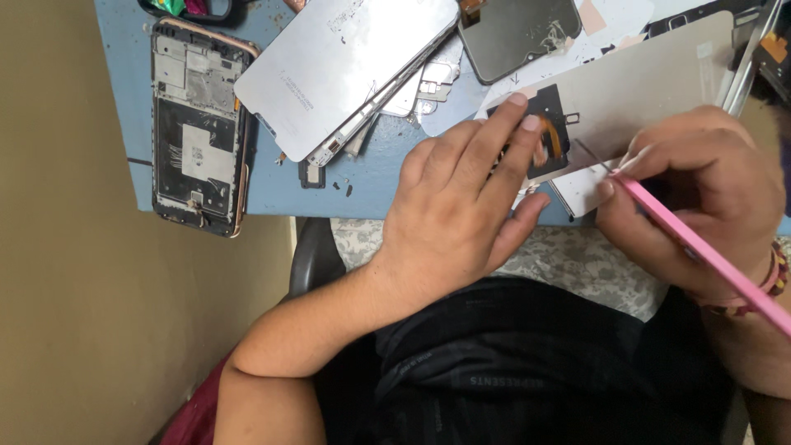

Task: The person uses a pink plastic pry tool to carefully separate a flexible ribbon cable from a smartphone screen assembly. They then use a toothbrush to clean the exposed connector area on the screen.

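Blue and scuffed, our table [371, 177] fills the top of the view, with a tan wall or floor running down the nine o'clock side. At ten o'clock lies an opened phone frame [198, 128], and at twelve a stack of pale display panels [346, 66] beside a dark screen [515, 33]. Our left hand [461, 206] presses flat on a silver display panel [643, 91] at two o'clock, fingers [503, 132] spread apart over its black flex patch [540, 140]. Our right hand [700, 181] has its fingers closed on a pink tool [700, 255], whose thin metal tip touches the panel's near edge.
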